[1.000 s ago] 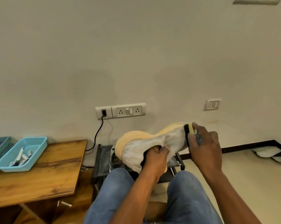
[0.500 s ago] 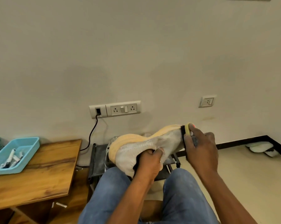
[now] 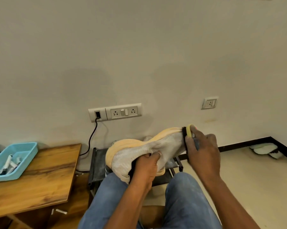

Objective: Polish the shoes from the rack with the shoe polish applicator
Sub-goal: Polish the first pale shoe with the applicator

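Note:
A white mesh shoe (image 3: 165, 144) with a pale orange sole is held on its side above my knees, sole turned up and away. My left hand (image 3: 146, 167) grips it at the opening, thumb over the collar. My right hand (image 3: 203, 151) grips the shoe polish applicator (image 3: 188, 131), whose yellow body and dark bristles press against the shoe's right end. Most of the applicator is hidden under my fingers. The black shoe rack (image 3: 98, 164) stands behind the shoe, against the wall.
A wooden table (image 3: 43, 176) at the left carries a blue tray (image 3: 23, 156) with small tools. A black cable runs down from the wall socket (image 3: 114, 112) to behind the rack. White slippers (image 3: 265, 150) lie on the floor at the right by the black skirting.
The view has drifted a little to the right, so the table and tray sit further left. My hands, the shoe and the applicator hold nearly the same pose.

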